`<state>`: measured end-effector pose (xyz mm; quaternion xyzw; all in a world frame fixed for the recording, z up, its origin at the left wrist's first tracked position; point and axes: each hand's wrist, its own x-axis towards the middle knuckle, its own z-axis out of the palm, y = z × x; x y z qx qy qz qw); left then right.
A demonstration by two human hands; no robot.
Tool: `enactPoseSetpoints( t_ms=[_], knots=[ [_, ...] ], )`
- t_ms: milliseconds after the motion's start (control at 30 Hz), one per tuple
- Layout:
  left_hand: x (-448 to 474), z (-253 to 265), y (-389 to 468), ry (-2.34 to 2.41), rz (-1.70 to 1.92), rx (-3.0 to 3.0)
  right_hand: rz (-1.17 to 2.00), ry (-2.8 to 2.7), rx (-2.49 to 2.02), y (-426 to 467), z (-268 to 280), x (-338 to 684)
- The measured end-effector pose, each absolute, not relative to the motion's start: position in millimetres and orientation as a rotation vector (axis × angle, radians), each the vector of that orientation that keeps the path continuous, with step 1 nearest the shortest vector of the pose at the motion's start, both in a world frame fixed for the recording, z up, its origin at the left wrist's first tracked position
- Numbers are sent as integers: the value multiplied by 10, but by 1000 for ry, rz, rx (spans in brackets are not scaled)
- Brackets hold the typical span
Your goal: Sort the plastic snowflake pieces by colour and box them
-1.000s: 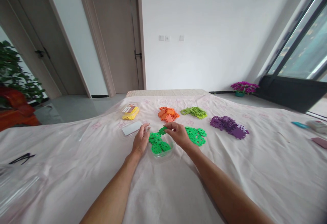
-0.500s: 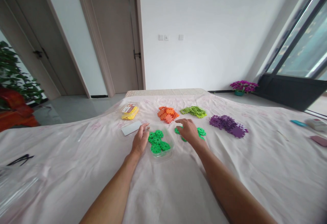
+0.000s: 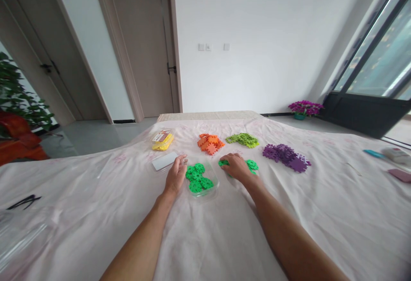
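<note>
My left hand (image 3: pixel 175 175) grips the left side of a clear plastic container (image 3: pixel 212 186). Several green notched building discs (image 3: pixel 196 178) lie inside it. To its right, my right hand (image 3: pixel 236 167) has its fingers curled down onto a small pile of loose green discs (image 3: pixel 252 165), closed around one at the left of the pile. The palm hides part of that pile. Left of my left hand lies a clear lid with a white label (image 3: pixel 164 161), flat on the cloth.
Beyond the hands lie orange pieces (image 3: pixel 210 144), lime green pieces (image 3: pixel 243 140) and purple pieces (image 3: pixel 287 158). A clear box of yellow pieces (image 3: pixel 163 140) stands back left. At the far right are a blue item (image 3: pixel 373 154) and a pink item (image 3: pixel 400 175); clear plastic (image 3: pixel 22 242) lies near left.
My right hand has come down onto the loose green discs, and its fingers have closed in. My left hand keeps its place at the container.
</note>
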<state>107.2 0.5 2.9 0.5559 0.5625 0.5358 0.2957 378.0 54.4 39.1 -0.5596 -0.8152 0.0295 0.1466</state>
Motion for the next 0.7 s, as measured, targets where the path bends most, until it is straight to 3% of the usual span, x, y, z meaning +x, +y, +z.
enactPoseSetpoints(
  t_ms=[433, 700],
  knots=[
    [1076, 70, -21, 1520, 1409, 1494, 61, -2320, -1401, 576, 327, 3741],
    [1083, 79, -30, 1513, 1405, 1486, 27, -2312, -1541, 547, 414, 3725]
  ],
)
